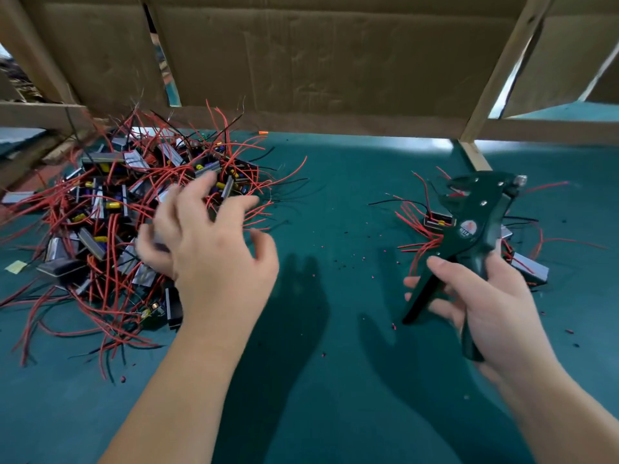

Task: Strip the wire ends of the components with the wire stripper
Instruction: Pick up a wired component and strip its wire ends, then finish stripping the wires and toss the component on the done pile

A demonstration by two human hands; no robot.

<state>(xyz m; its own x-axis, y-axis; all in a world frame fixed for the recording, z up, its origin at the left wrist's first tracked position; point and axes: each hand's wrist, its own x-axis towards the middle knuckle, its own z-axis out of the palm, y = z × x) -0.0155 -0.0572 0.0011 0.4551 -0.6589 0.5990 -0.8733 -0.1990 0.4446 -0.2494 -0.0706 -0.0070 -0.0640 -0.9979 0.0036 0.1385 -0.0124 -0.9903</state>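
Right hand (485, 306) grips the wire stripper (469, 236) by its handles, head raised and pointing away, apparently kept ready for the next wire. Left hand (207, 242), fingers spread and holding nothing, hovers over the big component pile (110, 216) at left, likely picking one. Smaller pile (432, 226) behind the stripper at right, probably finished pieces. Insulation crumbs (355, 256) dot the green mat (335, 380) between them.

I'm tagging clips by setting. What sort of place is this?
Probably a small electronics assembly workbench: a green mat, a pile of wired components and a wire stripper in the right hand.
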